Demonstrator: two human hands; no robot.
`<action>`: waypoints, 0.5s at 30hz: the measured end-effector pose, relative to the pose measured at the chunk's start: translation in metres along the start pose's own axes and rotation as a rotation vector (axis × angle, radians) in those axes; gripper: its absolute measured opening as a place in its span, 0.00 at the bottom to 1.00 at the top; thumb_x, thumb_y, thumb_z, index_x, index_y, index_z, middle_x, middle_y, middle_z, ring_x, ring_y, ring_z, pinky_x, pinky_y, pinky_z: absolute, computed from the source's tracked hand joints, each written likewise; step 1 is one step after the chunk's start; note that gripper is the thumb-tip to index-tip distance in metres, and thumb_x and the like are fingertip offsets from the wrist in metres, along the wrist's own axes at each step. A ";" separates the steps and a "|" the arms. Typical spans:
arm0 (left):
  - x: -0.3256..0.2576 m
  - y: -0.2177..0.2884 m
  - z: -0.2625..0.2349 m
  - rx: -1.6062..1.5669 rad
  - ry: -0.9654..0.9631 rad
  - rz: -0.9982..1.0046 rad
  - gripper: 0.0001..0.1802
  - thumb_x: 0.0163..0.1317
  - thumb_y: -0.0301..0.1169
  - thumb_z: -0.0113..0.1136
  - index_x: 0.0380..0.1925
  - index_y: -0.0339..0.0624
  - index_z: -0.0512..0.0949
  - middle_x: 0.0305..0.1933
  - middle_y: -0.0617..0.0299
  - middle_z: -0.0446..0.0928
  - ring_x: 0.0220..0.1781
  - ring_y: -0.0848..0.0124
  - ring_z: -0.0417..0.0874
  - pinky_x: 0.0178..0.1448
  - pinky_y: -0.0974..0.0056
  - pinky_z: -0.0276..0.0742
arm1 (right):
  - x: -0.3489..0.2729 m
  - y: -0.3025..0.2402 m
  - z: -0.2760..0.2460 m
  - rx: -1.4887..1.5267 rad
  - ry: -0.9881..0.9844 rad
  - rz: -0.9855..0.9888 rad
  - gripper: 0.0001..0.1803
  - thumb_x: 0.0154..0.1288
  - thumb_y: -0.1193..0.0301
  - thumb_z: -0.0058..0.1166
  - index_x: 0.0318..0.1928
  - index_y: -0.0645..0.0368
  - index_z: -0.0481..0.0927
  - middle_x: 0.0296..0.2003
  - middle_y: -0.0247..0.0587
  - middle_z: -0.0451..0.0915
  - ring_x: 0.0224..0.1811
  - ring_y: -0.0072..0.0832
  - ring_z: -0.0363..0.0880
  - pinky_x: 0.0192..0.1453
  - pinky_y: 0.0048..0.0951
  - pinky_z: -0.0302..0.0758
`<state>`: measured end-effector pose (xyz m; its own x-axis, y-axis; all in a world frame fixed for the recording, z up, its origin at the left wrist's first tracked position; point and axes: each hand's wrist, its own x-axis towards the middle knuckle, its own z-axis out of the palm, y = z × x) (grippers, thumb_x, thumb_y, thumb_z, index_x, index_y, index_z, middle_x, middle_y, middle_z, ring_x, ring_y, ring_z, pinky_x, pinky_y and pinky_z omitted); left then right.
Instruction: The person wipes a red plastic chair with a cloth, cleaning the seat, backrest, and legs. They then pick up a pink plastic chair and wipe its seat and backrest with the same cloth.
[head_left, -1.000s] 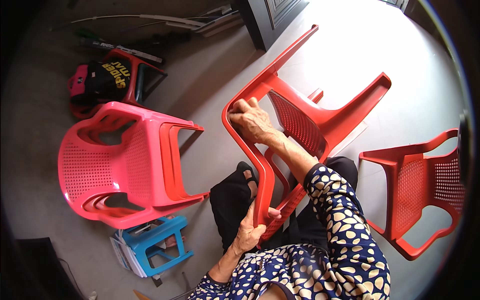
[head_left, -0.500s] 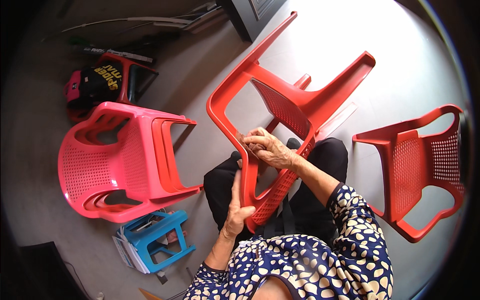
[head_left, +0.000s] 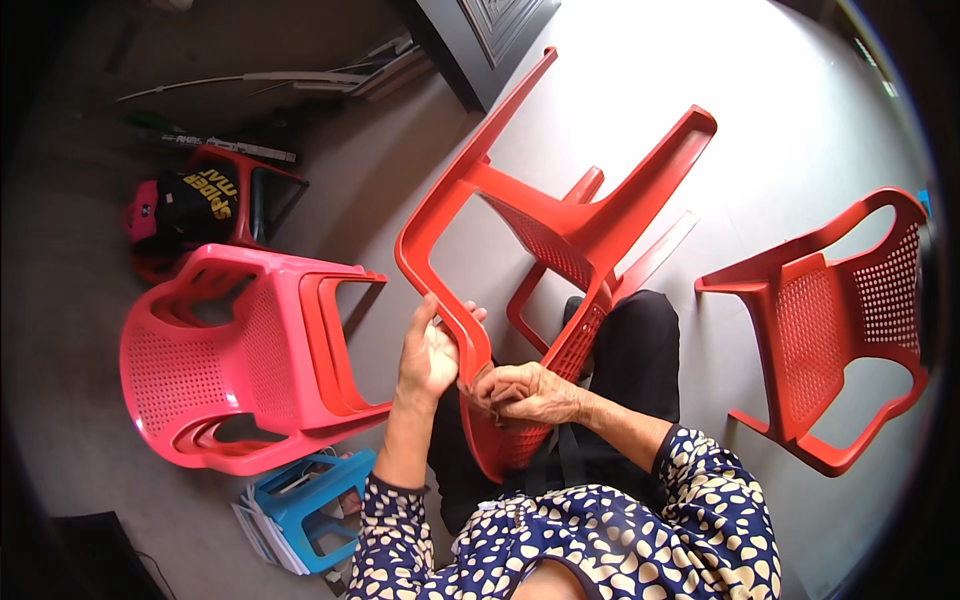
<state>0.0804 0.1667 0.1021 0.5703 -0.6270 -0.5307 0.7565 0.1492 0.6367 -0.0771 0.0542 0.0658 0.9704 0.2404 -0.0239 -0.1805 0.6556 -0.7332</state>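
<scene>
A red plastic armchair (head_left: 545,213) lies tipped across my lap, its legs pointing up and away. My left hand (head_left: 430,352) is wrapped round its left armrest, the thumb on the near side and fingertips showing past the far side. Close below, my right hand (head_left: 538,394) is closed and pressed to the bend where the armrest meets the backrest. A small brown cloth (head_left: 480,388) is bunched under its fingers, mostly hidden by them. The perforated backrest rests against my dark trousers.
At left is a stack of pink and red chairs (head_left: 270,350), with a blue stool (head_left: 315,505) holding papers below it. Another red chair (head_left: 815,340) stands at right. Behind the stack, a red stool carries a black bag (head_left: 200,205). A dark door (head_left: 480,45) is at the top.
My right hand has moved down the armrest to the backrest corner with the cloth. My left hand has gone from the lower armrest up along it. The chair has shifted slightly left.
</scene>
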 end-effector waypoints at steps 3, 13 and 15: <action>0.043 -0.007 -0.028 -0.128 0.168 -0.175 0.15 0.63 0.42 0.59 0.35 0.42 0.73 0.26 0.61 0.74 0.28 0.65 0.76 0.39 0.56 0.75 | 0.010 0.008 0.000 0.001 -0.073 -0.036 0.16 0.59 0.84 0.48 0.48 0.62 0.75 0.39 0.32 0.75 0.41 0.19 0.75 0.46 0.22 0.74; 0.022 -0.052 -0.006 -0.138 0.226 -0.054 0.05 0.62 0.32 0.51 0.29 0.45 0.68 0.24 0.64 0.68 0.24 0.71 0.70 0.30 0.61 0.73 | 0.085 -0.106 -0.079 -0.169 0.703 -0.445 0.16 0.59 0.84 0.44 0.49 0.63 0.70 0.38 0.46 0.81 0.36 0.33 0.84 0.38 0.29 0.81; 0.017 -0.070 -0.003 -0.128 0.205 -0.058 0.04 0.62 0.32 0.51 0.32 0.46 0.68 0.25 0.64 0.68 0.24 0.71 0.70 0.30 0.61 0.73 | 0.122 -0.108 -0.127 -1.000 1.056 -0.630 0.30 0.54 0.73 0.53 0.59 0.62 0.64 0.43 0.65 0.76 0.50 0.52 0.74 0.53 0.48 0.72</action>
<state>0.0382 0.1480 0.0474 0.5679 -0.4709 -0.6751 0.8169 0.2215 0.5326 0.0809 -0.0781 0.0564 0.5928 -0.7415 0.3145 0.0372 -0.3648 -0.9303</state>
